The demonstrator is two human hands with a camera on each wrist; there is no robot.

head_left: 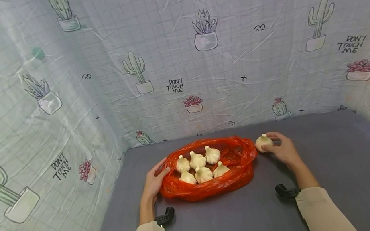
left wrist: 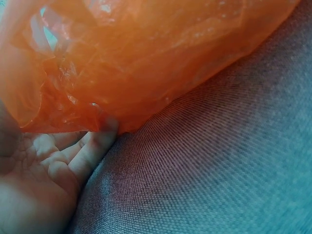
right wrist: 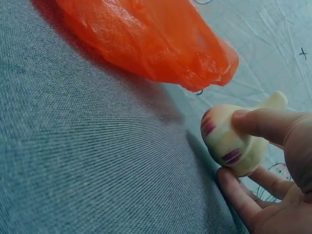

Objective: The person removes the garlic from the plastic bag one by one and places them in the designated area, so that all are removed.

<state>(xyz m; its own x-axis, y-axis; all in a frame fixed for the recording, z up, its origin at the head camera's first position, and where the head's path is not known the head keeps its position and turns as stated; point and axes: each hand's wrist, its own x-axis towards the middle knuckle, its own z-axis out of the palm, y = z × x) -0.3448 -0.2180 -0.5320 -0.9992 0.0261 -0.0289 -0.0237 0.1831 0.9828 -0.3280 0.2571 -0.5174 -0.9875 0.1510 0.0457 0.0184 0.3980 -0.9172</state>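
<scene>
A red plastic bag (head_left: 215,189) lies with its mouth spread wide, and several garlic bulbs (head_left: 197,159) sit inside in two rows. My left hand (head_left: 154,183) grips the bag's left side, thumb over the rim and fingers outside; in the left wrist view some fingertips of that hand (left wrist: 48,180) are behind the thin orange-looking plastic. Just off the bag's right end, my right hand (head_left: 285,151) pinches one more garlic bulb (head_left: 264,143) between thumb and fingers. Purple streaks mark the underside of this bulb (right wrist: 234,141) in the right wrist view, close to the cloth.
A grey cloth-covered table (head_left: 231,221) extends around the bag. Behind and beside it hangs a pale sheet (head_left: 153,27) printed with potted cacti. Each wrist carries a black camera mount (head_left: 166,216), near the cream sleeves.
</scene>
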